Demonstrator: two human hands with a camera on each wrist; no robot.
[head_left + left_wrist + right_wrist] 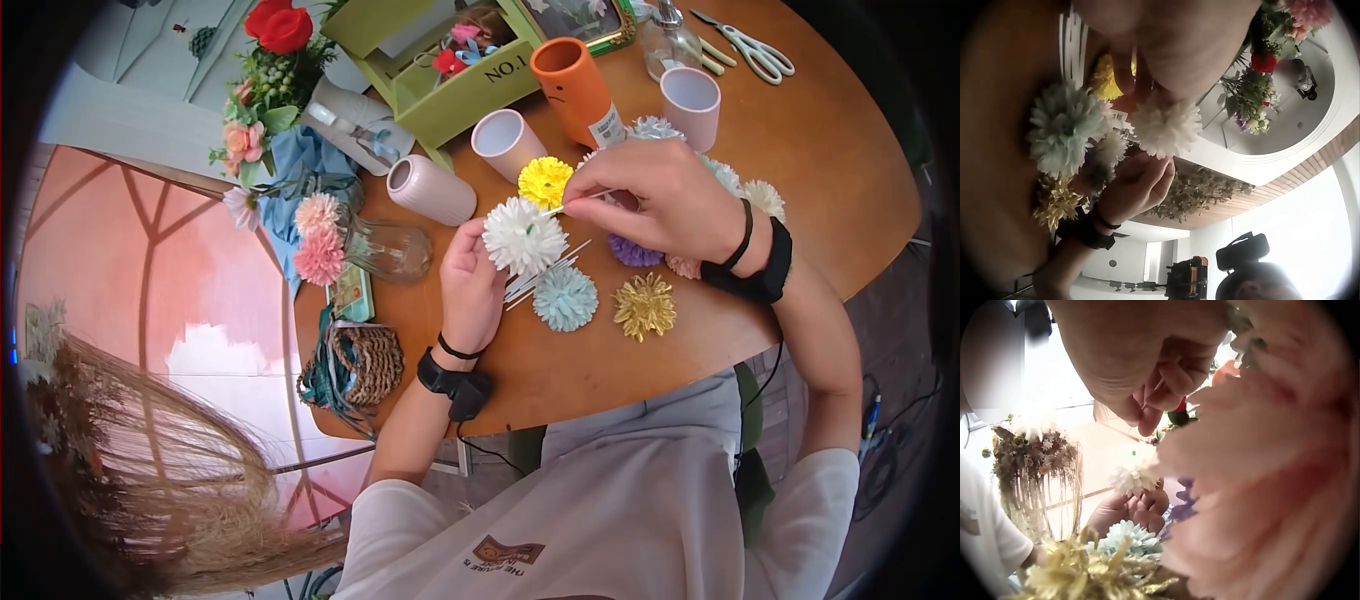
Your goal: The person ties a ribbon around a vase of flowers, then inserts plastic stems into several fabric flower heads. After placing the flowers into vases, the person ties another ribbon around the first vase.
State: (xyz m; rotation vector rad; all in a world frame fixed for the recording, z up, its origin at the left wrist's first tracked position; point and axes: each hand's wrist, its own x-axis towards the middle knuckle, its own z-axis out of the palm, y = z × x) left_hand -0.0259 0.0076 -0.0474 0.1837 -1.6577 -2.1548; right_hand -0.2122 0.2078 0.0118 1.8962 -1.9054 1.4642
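My left hand [472,290] holds a white artificial flower head [522,238] by its edge, its underside with a small green nub facing up. My right hand [655,195] pinches a thin white stick [553,211] whose end is right at that nub. In the left wrist view the right hand [1138,187] reaches up beside the white bloom [1166,128]. On the table nearby lie a yellow flower head [545,181], a pale blue one [565,299], a gold one [644,306] and a purple one [634,252]. Several white sticks lie partly under the left hand's flower.
Behind the hands stand an orange vase [575,85], pink cups [505,140] and a green wooden box [450,100]. Leftward are a ribbed pink vase [440,195], a glass vase [398,250] lying over and a woven basket [372,365]. Scissors [760,55] lie at the back right.
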